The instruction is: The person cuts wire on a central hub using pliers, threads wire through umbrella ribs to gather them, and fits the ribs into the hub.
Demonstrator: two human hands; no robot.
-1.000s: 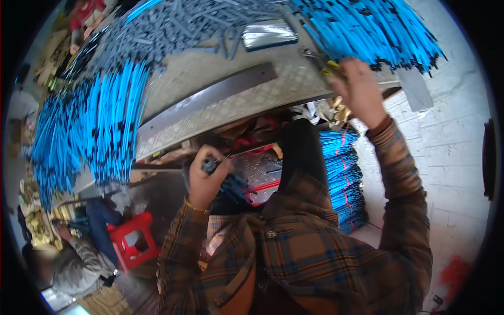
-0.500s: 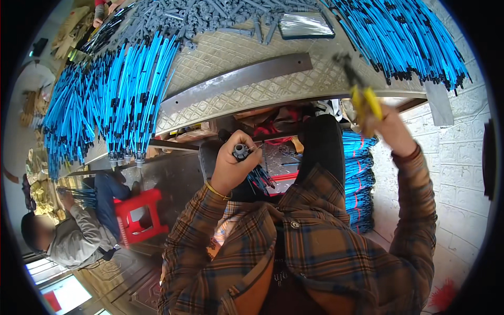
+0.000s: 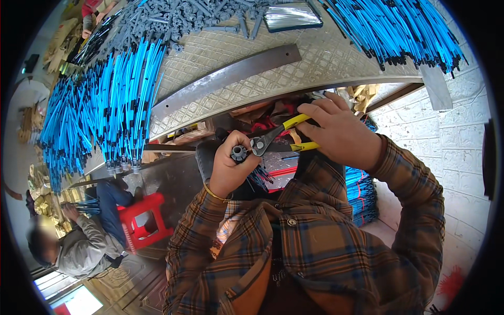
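My left hand (image 3: 228,165) is closed around a grey ribbed plastic fitting (image 3: 239,153), its round end facing up. Below that fist hang thin blue-and-black rods (image 3: 259,177), seemingly joined to the fitting. In my right hand (image 3: 344,131) are yellow-handled pliers (image 3: 259,145), gripped with the handles spread apart. The pliers' head lies right against the side of the fitting, beside my left thumb. What sits between the jaws is too small to make out.
A patterned table (image 3: 205,102) carries a metal strip (image 3: 231,74), piles of blue rods (image 3: 126,100), grey plastic parts (image 3: 178,18) and a tray of silver wires (image 3: 292,18). Tied rod bundles (image 3: 361,197) stand under it at right. A person (image 3: 84,241) sits beside a red stool (image 3: 144,223).
My right hand has swung the pliers from above the table's right edge down and left to the fitting. My left hand keeps its hold, nearly in place.
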